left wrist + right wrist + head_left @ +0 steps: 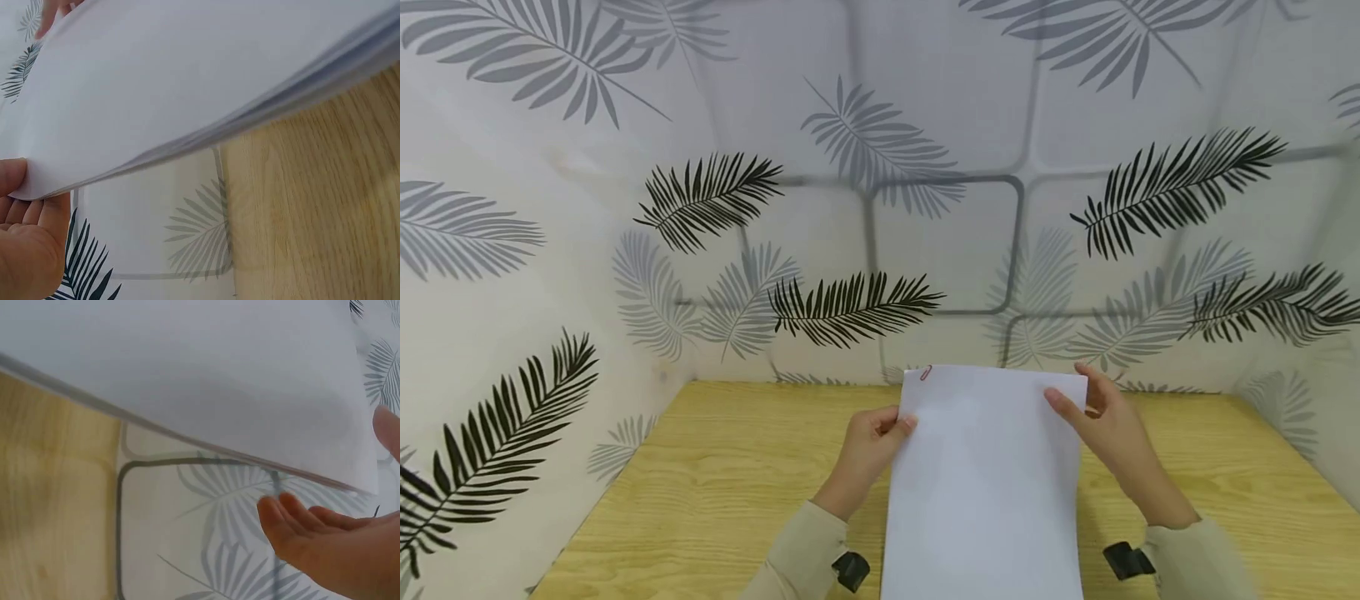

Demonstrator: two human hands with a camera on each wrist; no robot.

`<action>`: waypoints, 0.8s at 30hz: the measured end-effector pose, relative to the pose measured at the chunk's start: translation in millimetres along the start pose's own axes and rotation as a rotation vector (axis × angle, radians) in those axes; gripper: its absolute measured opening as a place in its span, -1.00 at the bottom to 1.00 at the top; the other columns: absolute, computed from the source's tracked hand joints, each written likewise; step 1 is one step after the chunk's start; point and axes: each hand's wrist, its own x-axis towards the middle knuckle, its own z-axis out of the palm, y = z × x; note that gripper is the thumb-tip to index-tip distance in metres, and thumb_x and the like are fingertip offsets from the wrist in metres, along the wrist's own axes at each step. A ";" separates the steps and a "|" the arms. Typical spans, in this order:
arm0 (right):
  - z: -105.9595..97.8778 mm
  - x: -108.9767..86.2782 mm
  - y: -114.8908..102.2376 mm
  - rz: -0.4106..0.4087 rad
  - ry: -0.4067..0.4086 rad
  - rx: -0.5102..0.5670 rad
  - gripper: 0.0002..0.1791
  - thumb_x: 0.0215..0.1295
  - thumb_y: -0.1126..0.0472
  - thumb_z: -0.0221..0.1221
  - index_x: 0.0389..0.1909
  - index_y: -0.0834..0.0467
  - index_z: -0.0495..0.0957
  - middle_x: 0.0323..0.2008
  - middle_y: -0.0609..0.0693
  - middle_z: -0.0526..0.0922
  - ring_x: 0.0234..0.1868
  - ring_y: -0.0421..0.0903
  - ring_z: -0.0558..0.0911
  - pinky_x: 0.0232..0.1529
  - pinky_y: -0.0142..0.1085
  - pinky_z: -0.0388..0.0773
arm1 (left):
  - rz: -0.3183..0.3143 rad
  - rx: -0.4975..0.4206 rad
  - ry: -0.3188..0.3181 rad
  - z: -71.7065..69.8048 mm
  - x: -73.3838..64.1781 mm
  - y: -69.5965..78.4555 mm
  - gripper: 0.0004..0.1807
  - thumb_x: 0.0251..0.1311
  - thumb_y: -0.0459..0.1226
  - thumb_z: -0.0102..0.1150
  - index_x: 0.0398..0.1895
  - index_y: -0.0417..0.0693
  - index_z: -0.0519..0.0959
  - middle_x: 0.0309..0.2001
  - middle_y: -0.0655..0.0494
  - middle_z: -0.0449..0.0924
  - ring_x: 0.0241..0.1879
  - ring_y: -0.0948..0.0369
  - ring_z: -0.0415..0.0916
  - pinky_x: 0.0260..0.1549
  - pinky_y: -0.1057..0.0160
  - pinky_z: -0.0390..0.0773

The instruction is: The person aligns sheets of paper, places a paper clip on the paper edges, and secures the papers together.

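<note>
A stack of white paper sheets point(985, 492) stands tilted up from the table, a red paper clip point(926, 372) on its top edge near the left corner. My left hand point(871, 454) pinches the stack's left edge, thumb in front and fingers behind. The left wrist view shows this grip on the paper point(137, 81), whose layered edge fans slightly. At the upper right corner is my right hand point(1112, 442), its thumb in front of the sheets. In the right wrist view, the fingers of this hand point(325, 544) stand apart from the paper's edge, loosely bent.
Beneath the paper lies a light wood-grain table point(737, 475). A pale wall covering point(925, 250) with grey and black leaf prints rises behind it. Black straps or devices point(852, 571) sit at both wrists, beside the beige sleeves point(805, 550).
</note>
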 end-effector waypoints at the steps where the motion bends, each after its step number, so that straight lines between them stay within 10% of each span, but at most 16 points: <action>1: -0.9 -1.0 3.5 0.028 -0.061 0.029 -0.13 0.38 -0.13 0.09 0.48 0.26 -0.03 0.33 0.34 0.26 0.28 0.25 0.33 0.20 0.11 0.31 | -0.006 -0.013 0.007 -0.6 0.1 0.9 -0.72 0.31 -0.28 0.16 -0.08 -0.35 0.64 -0.28 -0.13 0.67 -0.37 0.22 0.58 -0.37 0.26 0.57; 8: 8.4 -9.9 16.3 0.147 -0.286 0.271 -0.28 0.39 -0.01 0.13 0.38 0.34 0.16 0.01 0.12 0.62 -0.09 -0.18 0.63 -0.01 -0.23 0.53 | -0.045 -0.082 0.099 -2.7 2.2 3.6 -0.74 0.31 -0.30 0.16 -0.13 -0.38 0.64 -0.35 -0.03 0.62 -0.38 0.24 0.52 -0.36 0.27 0.54; 24: 36.2 -27.1 29.3 0.061 -0.327 0.407 -0.39 0.41 0.20 0.10 0.24 0.59 0.21 -0.14 0.10 0.69 -0.23 -0.17 0.68 -0.22 -0.24 0.61 | -0.050 -0.264 0.195 -6.6 4.5 1.0 -0.66 0.37 -0.30 0.06 0.03 -0.45 0.51 -0.43 0.13 0.54 -0.43 0.30 0.50 -0.46 0.36 0.52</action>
